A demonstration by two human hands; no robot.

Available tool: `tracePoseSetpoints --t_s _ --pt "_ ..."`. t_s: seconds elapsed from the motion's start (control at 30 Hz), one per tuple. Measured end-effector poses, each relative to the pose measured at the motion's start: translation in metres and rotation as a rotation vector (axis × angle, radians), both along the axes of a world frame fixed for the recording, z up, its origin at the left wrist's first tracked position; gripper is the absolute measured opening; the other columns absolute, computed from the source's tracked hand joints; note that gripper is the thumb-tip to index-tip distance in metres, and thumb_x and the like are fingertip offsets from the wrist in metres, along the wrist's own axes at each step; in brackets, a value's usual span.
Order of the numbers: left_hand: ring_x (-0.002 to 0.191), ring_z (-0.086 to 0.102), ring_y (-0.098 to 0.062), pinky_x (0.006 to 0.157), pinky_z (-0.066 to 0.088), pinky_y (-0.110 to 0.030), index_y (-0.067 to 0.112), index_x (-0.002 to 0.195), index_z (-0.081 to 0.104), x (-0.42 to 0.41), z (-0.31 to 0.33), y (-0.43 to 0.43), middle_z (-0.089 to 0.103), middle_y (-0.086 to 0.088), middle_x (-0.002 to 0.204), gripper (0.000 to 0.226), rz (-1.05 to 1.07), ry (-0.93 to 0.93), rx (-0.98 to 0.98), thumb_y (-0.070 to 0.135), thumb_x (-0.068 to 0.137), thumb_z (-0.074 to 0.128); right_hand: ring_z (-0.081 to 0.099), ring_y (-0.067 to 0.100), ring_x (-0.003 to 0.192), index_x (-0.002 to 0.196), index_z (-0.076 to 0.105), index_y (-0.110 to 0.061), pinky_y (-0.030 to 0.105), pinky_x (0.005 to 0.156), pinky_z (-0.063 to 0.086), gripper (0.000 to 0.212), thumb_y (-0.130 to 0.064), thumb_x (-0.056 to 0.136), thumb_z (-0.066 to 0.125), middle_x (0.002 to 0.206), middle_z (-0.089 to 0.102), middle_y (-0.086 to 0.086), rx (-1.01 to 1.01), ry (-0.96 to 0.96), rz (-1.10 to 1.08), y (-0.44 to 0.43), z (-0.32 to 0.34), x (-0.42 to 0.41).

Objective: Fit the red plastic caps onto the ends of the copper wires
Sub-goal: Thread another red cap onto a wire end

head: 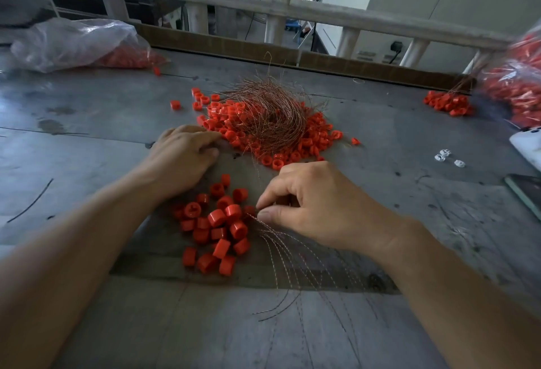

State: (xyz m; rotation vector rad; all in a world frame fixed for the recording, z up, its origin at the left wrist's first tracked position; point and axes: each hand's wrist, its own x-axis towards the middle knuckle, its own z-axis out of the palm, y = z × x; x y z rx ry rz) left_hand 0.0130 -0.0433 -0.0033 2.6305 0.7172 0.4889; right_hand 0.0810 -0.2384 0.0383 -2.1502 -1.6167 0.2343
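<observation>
**Right hand pinches wire beside the near caps**

Both forearms reach across the scuffed grey metal table. The left hand lies palm down, fingers loosely curved, tips at the far cap pile; whether it holds anything I cannot tell. The right hand arches, thumb and forefinger closed tight on thin copper wires fanning toward the viewer. A springy wire nest tops the far pile. Stubby glossy red caps heap just beside the pinch

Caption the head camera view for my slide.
Right hand pinches copper wires beside red caps; left hand rests near the wire tangle.
</observation>
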Motion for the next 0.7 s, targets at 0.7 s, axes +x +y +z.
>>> tracePoseSetpoints --t_s 0.7 --pt "0.063 0.059 0.015 0.06 0.043 0.001 0.026 0.091 0.067 -0.022 0.03 -0.031 0.064 0.017 0.073 0.015 -0.075 -0.413 -0.305 0.013 0.086 0.061 0.052 -0.004 0.091 0.107 0.067 -0.021 0.005 0.083 0.038 0.023 -0.012 0.09 0.056 0.095 0.055 -0.016 0.085 0.107 -0.12 0.006 -0.009 0.023"
